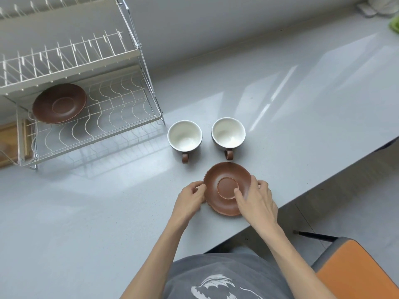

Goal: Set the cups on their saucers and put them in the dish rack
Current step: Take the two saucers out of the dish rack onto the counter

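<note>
A brown saucer (220, 186) lies near the counter's front edge. My left hand (191, 199) pinches its left rim, and my right hand (257, 198) grips its right side with the thumb on the saucer's face. Just behind it stand two upright cups, white inside with brown handles pointing toward me: the left cup (185, 136) and the right cup (228, 133). A second brown saucer (59, 103) rests on the lower shelf of the white wire dish rack (112, 117) at the left.
The grey counter (86, 212) ends in a diagonal edge at the right, with floor below. An orange-seated chair (354, 268) stands at bottom right. A wooden board (8, 143) leans at the rack's left end. The rack's upper shelf holds only prongs.
</note>
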The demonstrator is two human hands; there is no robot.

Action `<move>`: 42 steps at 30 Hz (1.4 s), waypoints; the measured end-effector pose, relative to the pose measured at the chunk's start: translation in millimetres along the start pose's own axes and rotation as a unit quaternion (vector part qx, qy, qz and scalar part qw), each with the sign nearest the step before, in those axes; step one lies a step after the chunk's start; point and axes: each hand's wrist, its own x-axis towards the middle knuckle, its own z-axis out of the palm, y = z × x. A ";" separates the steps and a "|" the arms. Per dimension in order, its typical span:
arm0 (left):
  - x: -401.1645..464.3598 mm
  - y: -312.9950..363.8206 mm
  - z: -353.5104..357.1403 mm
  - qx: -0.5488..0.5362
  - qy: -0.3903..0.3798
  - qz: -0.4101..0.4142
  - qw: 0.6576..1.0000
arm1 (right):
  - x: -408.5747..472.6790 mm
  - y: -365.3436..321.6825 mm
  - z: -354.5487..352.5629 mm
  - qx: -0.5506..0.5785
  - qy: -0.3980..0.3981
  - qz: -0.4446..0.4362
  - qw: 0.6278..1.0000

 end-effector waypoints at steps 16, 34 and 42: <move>-31.8 1.0 -129.1 0.313 0.092 0.070 0.943 | -23.7 -126.1 13.1 -0.117 -0.006 -0.276 0.954; -19.1 -2.4 -285.3 0.495 0.405 0.138 0.756 | 5.6 -305.2 31.3 -0.068 0.098 -0.460 0.880; 6.0 10.2 -330.2 0.436 0.433 0.116 0.781 | 35.0 -361.0 42.6 -0.062 0.083 -0.476 0.873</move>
